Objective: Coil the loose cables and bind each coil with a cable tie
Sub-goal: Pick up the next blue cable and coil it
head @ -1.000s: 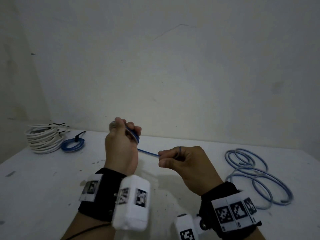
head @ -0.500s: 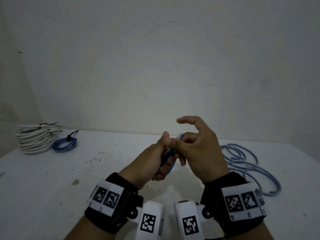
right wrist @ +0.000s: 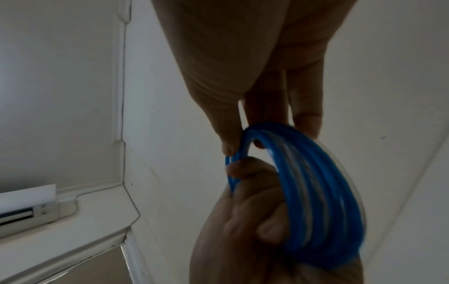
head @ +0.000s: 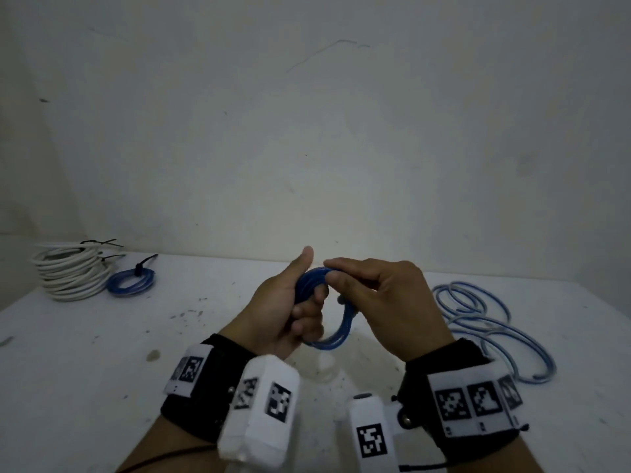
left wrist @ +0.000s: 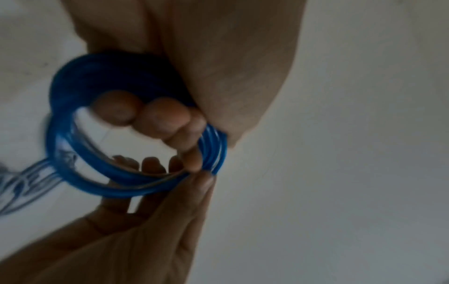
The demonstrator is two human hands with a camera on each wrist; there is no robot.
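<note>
A small dark blue cable coil (head: pixel 341 331) is held above the white table (head: pixel 102 353) in front of me. My left hand (head: pixel 305 292) grips its left side, fingers curled through the ring and thumb up. My right hand (head: pixel 332 274) pinches the top of the coil between thumb and fingertips. In the left wrist view the coil (left wrist: pixel 136 189) loops round my left fingers (left wrist: pixel 157 119), with the right hand (left wrist: pixel 150 230) below it. The right wrist view shows several turns of the coil (right wrist: pixel 316 182) beside my right thumb (right wrist: pixel 226 134). No tie is visible on this coil.
At the far left of the table sit stacked white cable coils (head: pixel 68 276) with black ties, and a small blue coil (head: pixel 131 282) bound with a black tie. A loose light-blue cable (head: pixel 488 322) sprawls on the right. A plain wall stands behind.
A second ago my right hand pulled a straight tail of cable out from the left hand. The hands have since come together and lowered, and the tail now lies in the coil.
</note>
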